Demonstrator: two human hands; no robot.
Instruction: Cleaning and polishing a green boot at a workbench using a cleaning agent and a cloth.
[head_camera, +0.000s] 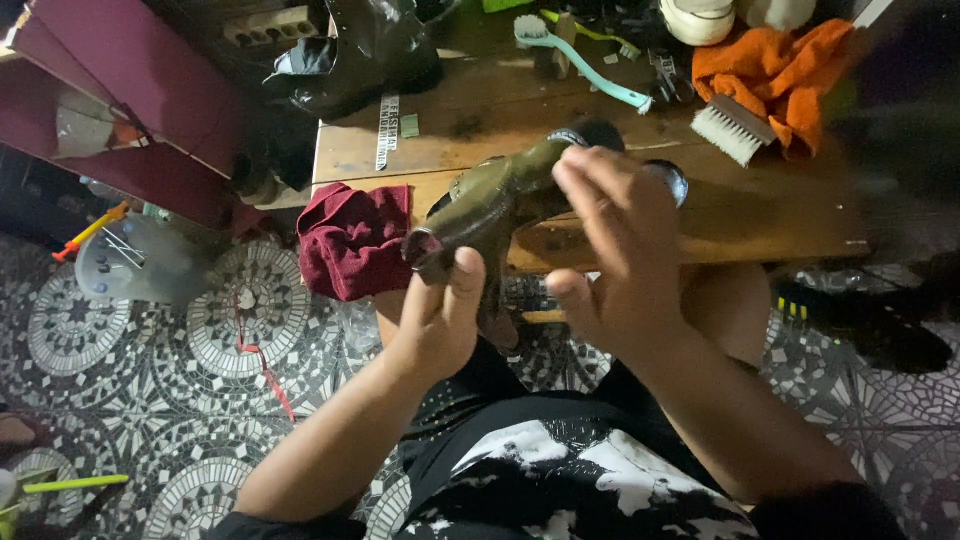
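Olive-green glossy shoe (500, 195) is held above the edge of the wooden table (760, 215). Its toe end is gripped by the left hand (435, 315), thumb up. The right hand (615, 250) is spread open over its middle, fingers loose. 1 maroon cloth (350, 240) lies just beside.

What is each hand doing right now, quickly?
Left hand: closed around the toe end of the olive-green shoe.
Right hand: fingers spread, resting over the same shoe; grip cannot be told.
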